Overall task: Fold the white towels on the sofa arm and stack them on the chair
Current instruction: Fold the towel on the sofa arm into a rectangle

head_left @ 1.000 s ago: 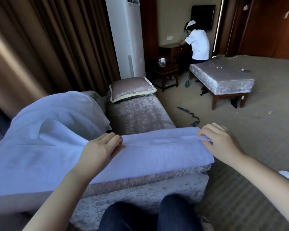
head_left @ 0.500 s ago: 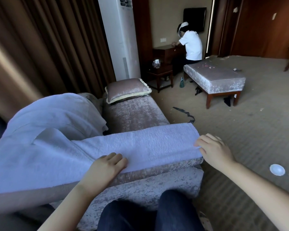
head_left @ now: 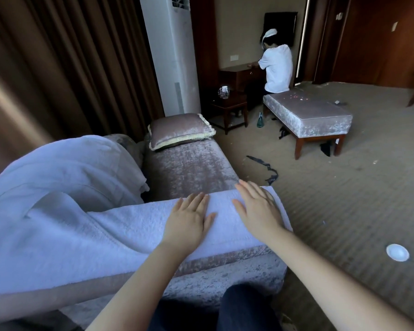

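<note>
A white towel (head_left: 134,225), folded lengthwise, lies along the top of the velvet sofa arm (head_left: 225,271). Both my hands rest flat on its right part with straight fingers. My left hand (head_left: 189,222) presses the towel near the middle. My right hand (head_left: 257,209) lies next to it, close to the towel's right end. More white towels (head_left: 65,168) are heaped over the sofa back at the left, and the folded towel's left end runs under that heap.
The sofa seat (head_left: 189,168) beyond the arm holds a cushion (head_left: 179,131). A padded bench (head_left: 308,115) stands on the carpet at the back right, with a person in a white shirt (head_left: 277,65) behind it. A white round lid (head_left: 397,252) and a dark strap (head_left: 263,164) lie on the floor.
My hands let go of the towel's far edge after drawing it toward me, making the fold. Both then moved together onto the folded towel's right part and flattened on it.
</note>
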The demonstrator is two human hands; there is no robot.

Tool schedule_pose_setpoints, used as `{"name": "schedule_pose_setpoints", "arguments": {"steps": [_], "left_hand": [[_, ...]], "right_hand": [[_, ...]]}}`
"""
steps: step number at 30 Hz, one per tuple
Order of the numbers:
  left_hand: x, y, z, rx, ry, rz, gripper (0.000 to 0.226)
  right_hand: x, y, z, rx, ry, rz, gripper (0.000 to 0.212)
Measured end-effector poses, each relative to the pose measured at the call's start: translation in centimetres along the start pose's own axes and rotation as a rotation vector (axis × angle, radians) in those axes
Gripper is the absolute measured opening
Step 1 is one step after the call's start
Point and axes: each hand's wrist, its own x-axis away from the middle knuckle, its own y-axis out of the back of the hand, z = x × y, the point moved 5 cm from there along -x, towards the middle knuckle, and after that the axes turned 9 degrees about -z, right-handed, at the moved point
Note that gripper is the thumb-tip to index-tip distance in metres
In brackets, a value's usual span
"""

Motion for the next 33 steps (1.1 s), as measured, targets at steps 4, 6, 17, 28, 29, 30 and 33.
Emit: {"name": "schedule_pose_setpoints", "arguments": {"steps": [4,6,17,28,29,30,33], "left_hand": [[-0.1,0.2,-0.1,-0.037,0.010,-0.055,0.072],[-0.1,-0.1,-0.2,-0.051,0.027,-0.064,0.073],[1.5,3.3,0.8,0.309,0.034,-0.191,0.047],[17.2,15.7,23.1,-0.160,0.667,-0.399,0.017],[18.8,16.2,24.7,-0.176,0.774,-0.364,0.019],[20.4,16.7,26.2,-0.189,0.876,-0.343,0.022],[23.9,17.3,29.4,-0.167,1.051,-0.341,0.023]], "right_hand": [[0.5,-0.9,-3.1,0.006,-0.119,-0.038,0.077],[0.5,-1.0,-3.3,-0.002,-0.110,-0.061,0.077],[0.7,-0.4,-1.3,0.023,-0.092,-0.030,0.056],[-2.5,-3.3,24.9,-0.380,0.445,-0.150,0.034],[-2.9,-3.9,26.9,-0.382,0.478,-0.136,0.035],[-3.2,-4.4,28.8,-0.385,0.510,-0.123,0.035],[-4.5,-5.3,33.4,-0.398,0.561,-0.137,0.024]]}}
